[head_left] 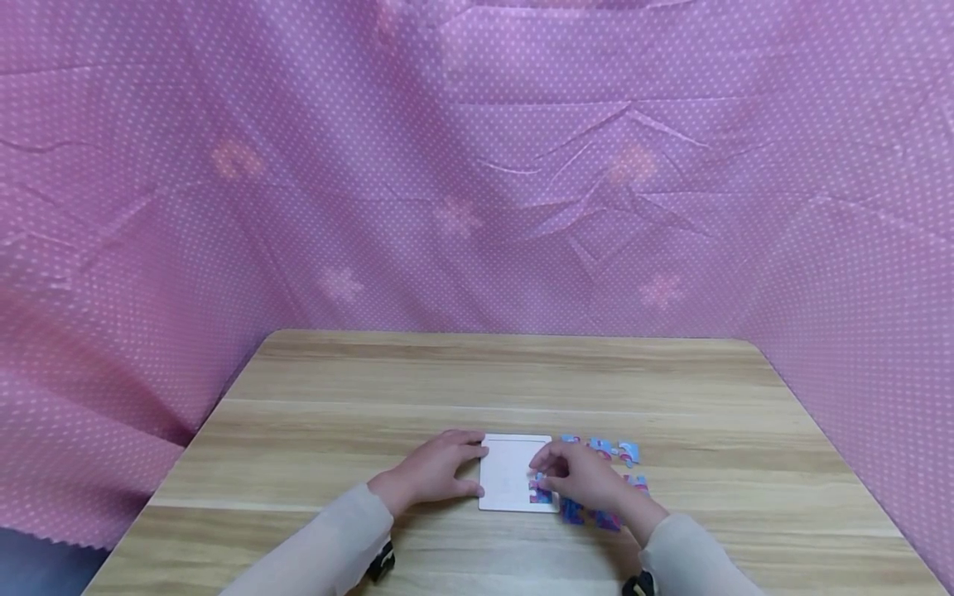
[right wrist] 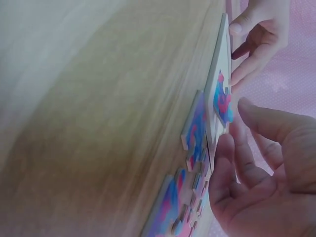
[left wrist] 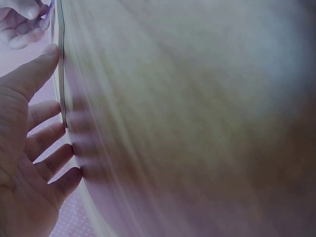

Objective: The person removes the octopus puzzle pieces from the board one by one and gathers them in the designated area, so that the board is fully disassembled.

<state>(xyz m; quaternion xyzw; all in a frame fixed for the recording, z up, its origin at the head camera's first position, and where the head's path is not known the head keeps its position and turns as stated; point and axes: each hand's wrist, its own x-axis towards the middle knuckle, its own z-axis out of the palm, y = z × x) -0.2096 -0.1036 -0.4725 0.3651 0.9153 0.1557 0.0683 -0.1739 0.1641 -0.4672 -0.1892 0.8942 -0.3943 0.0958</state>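
A white puzzle tray (head_left: 510, 468) with a raised rim lies on the table. My left hand (head_left: 440, 470) rests along its left edge, thumb and fingers spread with the tips at the rim. In the left wrist view the fingers (left wrist: 47, 136) are fairly straight. A pink and blue jigsaw piece (right wrist: 223, 101) sits in the tray's near right corner. Over that corner is my right hand (head_left: 581, 476), its fingers loosely bent. The right wrist view shows the thumb (right wrist: 261, 116) close to the piece and apart from the fingertips, with nothing visible between them.
Several loose jigsaw pieces (head_left: 628, 453) in blue, pink and purple lie right of the tray, some partly hidden under my right hand. The wood-grain table (head_left: 477, 381) reaches back to a pink dotted cloth (head_left: 477, 207) that hangs behind and at both sides.
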